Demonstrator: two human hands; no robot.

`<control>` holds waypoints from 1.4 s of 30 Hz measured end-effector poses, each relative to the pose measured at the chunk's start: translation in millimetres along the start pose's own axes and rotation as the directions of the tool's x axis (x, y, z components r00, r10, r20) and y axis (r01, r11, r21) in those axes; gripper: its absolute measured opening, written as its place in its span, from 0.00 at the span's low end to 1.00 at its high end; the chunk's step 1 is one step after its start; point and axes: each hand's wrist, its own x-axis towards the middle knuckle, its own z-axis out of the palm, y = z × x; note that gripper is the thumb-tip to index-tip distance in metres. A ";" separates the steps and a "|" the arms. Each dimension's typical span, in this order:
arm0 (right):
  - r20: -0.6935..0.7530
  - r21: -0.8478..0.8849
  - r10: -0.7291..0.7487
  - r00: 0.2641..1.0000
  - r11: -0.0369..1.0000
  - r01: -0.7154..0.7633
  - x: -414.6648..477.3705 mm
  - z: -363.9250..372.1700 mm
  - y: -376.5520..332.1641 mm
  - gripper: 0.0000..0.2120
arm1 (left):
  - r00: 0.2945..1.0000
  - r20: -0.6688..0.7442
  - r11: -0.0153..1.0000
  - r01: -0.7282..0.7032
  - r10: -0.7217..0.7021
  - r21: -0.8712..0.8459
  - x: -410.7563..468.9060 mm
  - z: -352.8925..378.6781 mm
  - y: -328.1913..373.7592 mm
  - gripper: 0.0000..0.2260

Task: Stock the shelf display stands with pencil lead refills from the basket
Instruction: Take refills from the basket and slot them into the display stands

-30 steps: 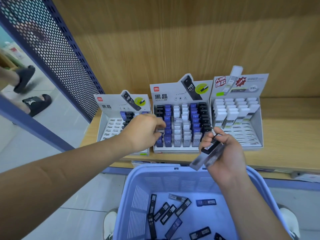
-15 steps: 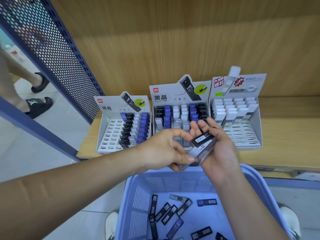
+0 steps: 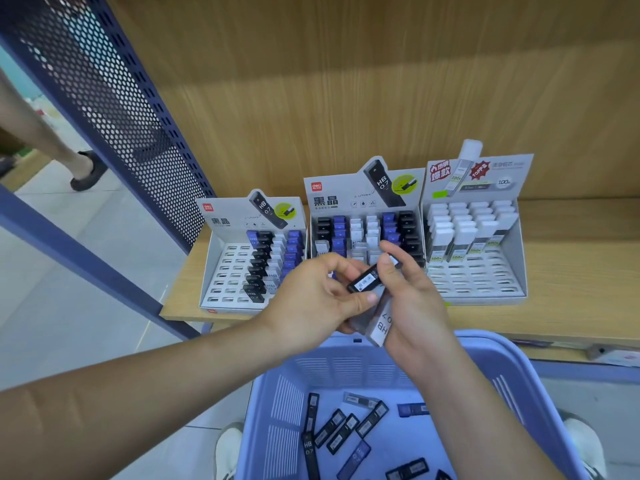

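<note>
Left hand point(image 3: 311, 299) pinches a black refill case point(image 3: 365, 281); right hand point(image 3: 415, 306) grips a bundle of grey cases point(image 3: 379, 325), thumb on the black one. Both hands hover over the far rim of the basket point(image 3: 519, 362), which contains loose refills point(image 3: 341, 432), before the middle display stand point(image 3: 332, 199).

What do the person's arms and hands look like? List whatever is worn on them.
The left hand and the right hand are bare: no gloves or rings show. The left forearm and the right forearm are uncovered as far as the frame reaches, with no sleeve, watch or band in view. The nails that show look short and unpainted.
</note>
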 end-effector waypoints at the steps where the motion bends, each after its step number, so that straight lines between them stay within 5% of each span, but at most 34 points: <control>1: -0.049 -0.105 -0.056 0.997 0.993 0.051 2.3 -0.9 2.8 0.10 | 1.000 -0.019 0.998 -0.009 0.010 0.061 -0.3 -0.2 0.1 0.08; 4: -0.032 -0.452 -0.251 0.968 0.867 0.210 4.1 -2.4 9.2 0.06 | 0.992 -0.047 0.891 -0.084 0.117 0.445 -0.6 -3.1 0.3 0.08; 7: 0.016 -0.570 -0.344 0.939 0.769 0.291 5.5 -2.8 7.5 0.06 | 0.978 -0.077 0.801 -0.111 0.192 0.588 -0.3 -6.2 1.1 0.10; 13: 0.053 -0.483 -0.139 0.989 0.863 0.147 -2.7 -6.3 -13.0 0.17 | 0.996 0.086 0.984 -0.015 0.000 0.176 0.9 -19.4 9.0 0.14; 20: 0.250 -0.481 -0.026 0.968 0.865 0.147 -9.3 -4.2 -24.7 0.24 | 0.956 0.293 0.982 0.085 -0.033 -0.167 3.4 -38.6 22.1 0.15; 26: 0.331 -0.350 0.055 0.942 0.934 0.069 -9.8 4.5 -21.8 0.22 | 0.986 0.164 0.981 0.038 -0.007 -0.188 5.3 -48.7 23.0 0.12; 32: 0.122 -0.299 0.131 0.984 0.950 -0.089 -8.9 10.4 -16.9 0.13 | 0.998 0.046 0.966 0.053 -0.042 -0.252 7.2 -62.1 27.9 0.08; 42: 0.158 -0.221 0.140 0.977 0.970 -0.103 -4.2 19.6 -8.2 0.15 | 0.991 -0.087 0.946 -0.072 0.104 0.315 15.6 -99.2 22.6 0.07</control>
